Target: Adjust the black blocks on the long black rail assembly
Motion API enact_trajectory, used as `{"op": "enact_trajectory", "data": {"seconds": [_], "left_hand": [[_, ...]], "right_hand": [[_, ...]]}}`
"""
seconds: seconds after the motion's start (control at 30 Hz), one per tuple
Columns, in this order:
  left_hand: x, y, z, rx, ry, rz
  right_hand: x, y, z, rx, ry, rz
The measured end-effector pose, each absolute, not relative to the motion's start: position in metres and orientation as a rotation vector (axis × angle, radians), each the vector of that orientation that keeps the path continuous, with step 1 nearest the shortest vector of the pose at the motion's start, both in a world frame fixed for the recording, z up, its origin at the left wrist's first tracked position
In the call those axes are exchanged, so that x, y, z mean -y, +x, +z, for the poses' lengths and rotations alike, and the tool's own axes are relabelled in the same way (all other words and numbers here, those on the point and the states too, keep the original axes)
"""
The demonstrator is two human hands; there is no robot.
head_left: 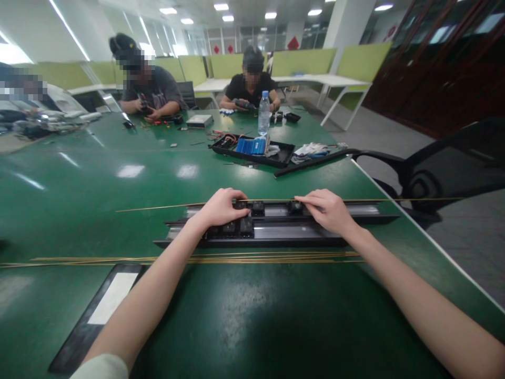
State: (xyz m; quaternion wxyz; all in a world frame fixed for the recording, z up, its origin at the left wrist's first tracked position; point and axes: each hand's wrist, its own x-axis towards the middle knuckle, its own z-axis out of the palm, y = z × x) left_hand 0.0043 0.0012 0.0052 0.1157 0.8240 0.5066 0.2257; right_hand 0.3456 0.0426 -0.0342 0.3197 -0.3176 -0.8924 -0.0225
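Note:
Two long black channels with shiny inner faces lie side by side on the green table. The far channel (274,210) holds small black blocks, one of them a block (258,208) near its middle. My left hand (223,207) is closed at this channel, thumb and fingers around another black block, partly hidden. A thin brass-coloured rod (272,200) runs along the far channel's back edge and past both ends. My right hand (325,208) pinches that rod beside a black block (295,206). Several black blocks (246,226) sit in the near channel (295,231), partly behind my left wrist.
Several thin rods (276,258) lie in front of the channels. A black panel with a white label (114,297) is under my left forearm. Beyond are a black tray (284,152), gloves (311,151), a black strip (311,162) and a bottle (264,116). Co-workers sit opposite.

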Motion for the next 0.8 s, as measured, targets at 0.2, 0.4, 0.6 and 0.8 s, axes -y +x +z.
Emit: {"op": "enact_trajectory", "data": {"seconds": [0.2,0.4,0.6,0.8], "left_hand": [[-0.0004,0.0039,0.0052,-1.486,2.414,0.666],[-0.0013,0.0039,0.0035,-1.479,2.414,0.667],[-0.0028,0.0032,0.0027,-1.474,2.416,0.668],[-0.0023,0.0027,0.0024,-1.459,2.42,0.672]], "right_hand": [[-0.0421,0.3462,-0.0329,2.36,-0.821,-0.107],[-0.0398,0.3452,-0.0302,2.353,-0.818,-0.131],[-0.0411,0.3465,-0.0314,2.354,-0.814,-0.122],[-0.0438,0.3486,-0.0308,2.351,-0.799,-0.061]]}}
